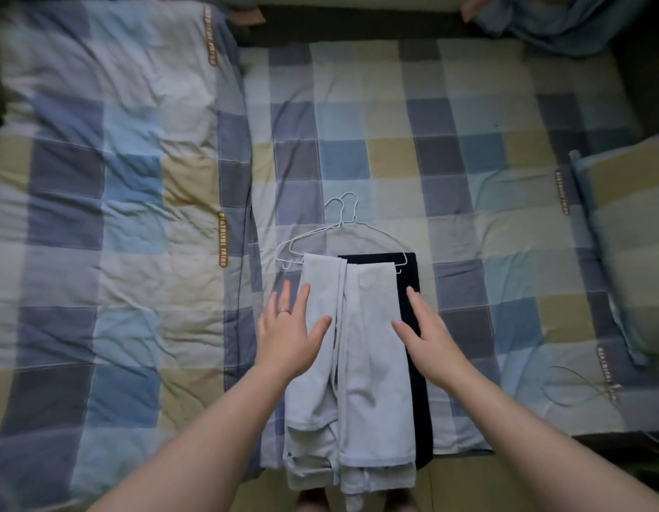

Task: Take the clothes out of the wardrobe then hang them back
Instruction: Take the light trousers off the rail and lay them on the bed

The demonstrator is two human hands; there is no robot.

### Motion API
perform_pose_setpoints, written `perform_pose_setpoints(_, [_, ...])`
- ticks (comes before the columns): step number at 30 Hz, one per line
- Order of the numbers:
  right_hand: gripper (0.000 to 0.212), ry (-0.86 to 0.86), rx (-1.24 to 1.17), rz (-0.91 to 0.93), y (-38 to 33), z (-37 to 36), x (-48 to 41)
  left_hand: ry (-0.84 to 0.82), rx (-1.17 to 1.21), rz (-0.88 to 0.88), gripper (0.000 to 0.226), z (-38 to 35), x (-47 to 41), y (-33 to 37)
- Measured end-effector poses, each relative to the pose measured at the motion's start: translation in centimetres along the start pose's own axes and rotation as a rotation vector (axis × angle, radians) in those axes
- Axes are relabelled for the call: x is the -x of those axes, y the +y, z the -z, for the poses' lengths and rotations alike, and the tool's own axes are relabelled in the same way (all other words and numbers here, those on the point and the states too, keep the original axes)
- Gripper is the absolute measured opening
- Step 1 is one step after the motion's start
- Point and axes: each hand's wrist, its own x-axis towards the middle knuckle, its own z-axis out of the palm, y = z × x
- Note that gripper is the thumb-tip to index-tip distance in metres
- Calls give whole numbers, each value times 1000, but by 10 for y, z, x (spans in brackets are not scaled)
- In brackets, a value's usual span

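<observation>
Two hangers (pixel 341 230) are lying tangled just above the pale trousers (pixel 372 364) on the bed (pixel 468 149); my left hand (pixel 289 332) and right hand (pixel 426 336) are spreading wide, holding nothing. Lifting one hanger risks dragging both.

A home bedroom: a bed (pixel 468 149) with a checked patchwork sheet, a matching quilt (pixel 110 201) and a pillow (pixel 627 234).
</observation>
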Motion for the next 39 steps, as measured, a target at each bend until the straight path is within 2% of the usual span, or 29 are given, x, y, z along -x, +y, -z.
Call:
perform_pose_setpoints(9, [67,10,179,166,-56,26,81,189,28,55,73,53,105,8])
perform_pose_setpoints(16, [67,-48,367,416,-75,49,119,362,95,139,73,39,193,30])
perform_pose_setpoints(20, [66,-94,508,603,-81,55,141,446,120,254,73,16,244,41])
perform_pose_setpoints(26, [67,-244,651,863,-76,42,184,592,188,449,91,-28,311,50])
perform_pose_setpoints(33, [67,-427,885,1064,-60,8,258,710,276,693,102,-91,405,57])
perform_pose_setpoints(39, [85,-578,1036,1314,-32,-46,335,776,377,999,80,-155,516,57])
